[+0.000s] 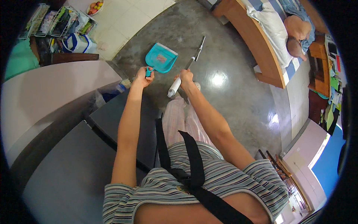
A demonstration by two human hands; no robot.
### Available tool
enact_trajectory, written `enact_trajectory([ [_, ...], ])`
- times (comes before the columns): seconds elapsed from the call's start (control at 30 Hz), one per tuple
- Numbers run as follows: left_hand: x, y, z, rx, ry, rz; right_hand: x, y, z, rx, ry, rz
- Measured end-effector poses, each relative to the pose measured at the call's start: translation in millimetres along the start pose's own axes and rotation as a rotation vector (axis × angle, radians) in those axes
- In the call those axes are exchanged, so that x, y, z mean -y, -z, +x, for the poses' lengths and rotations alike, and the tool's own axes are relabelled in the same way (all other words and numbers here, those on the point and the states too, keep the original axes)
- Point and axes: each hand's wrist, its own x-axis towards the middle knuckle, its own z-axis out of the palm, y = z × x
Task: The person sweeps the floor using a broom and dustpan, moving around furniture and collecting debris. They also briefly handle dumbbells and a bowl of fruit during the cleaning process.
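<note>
My left hand (143, 77) is closed around the short handle of a teal plastic dustpan (161, 59). The pan faces up over the floor, its pale front edge pointing away from me, with a sticker-like patch or debris in it that I cannot tell apart. In my right hand (185, 78) is a squeegee-like tool (191, 62) with a white grip and a thin flat head. Its grip end points back toward my legs, while the head reaches out beyond the dustpan's right side. Whether that head touches the floor is unclear.
Glossy grey floor (237, 98) spreads ahead and right. A wooden bed (256, 47) holds a person (298, 30) lying down. At left stand a dark grey appliance or cabinet (75, 165), a pale wall (56, 81) and wire racks (60, 21). A fruit bowl (95, 7) sits farther off.
</note>
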Motion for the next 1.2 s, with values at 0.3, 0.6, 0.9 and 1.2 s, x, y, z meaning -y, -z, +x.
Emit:
enact_trajectory([
  [0.3,8,-12,2,-0.012,0.012,0.038,6,-21,5,0.033,0.027,0.0],
  [0.6,9,-9,3,0.01,0.005,-0.01,27,1,7,0.278,0.021,-0.064],
  [0.9,47,29,-49,-0.037,-0.024,0.031,135,115,38,0.224,0.063,-0.731],
  [1.2,87,81,-114,-0.073,-0.105,-0.437,167,165,-16,0.36,0.208,-1.073],
])
